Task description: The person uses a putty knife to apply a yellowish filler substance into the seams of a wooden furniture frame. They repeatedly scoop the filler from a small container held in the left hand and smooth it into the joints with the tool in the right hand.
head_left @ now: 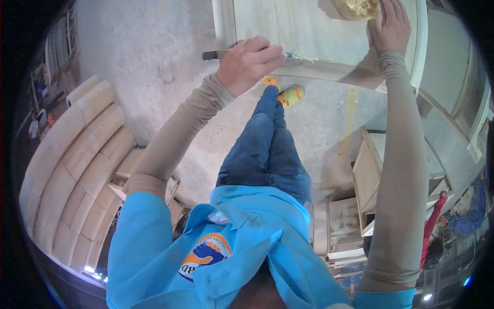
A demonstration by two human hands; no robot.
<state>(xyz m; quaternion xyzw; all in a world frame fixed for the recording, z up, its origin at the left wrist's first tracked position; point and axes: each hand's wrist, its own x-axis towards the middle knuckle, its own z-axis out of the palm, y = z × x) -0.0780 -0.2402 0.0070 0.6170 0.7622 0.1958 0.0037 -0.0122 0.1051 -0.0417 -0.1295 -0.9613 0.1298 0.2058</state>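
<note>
Head view: left fingers (267, 54) grip a brush (210, 55); I can't tell whether right fingers (395, 11) hold the yellow container (353, 15), which a nudge could tip.

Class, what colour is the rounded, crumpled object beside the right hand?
The rounded, crumpled object is golden yellow, best seen in the head view.

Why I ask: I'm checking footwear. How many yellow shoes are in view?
2: one shoe below the left hand, partly hidden; another shoe slightly lower, to the right. Others may be hidden.
</note>
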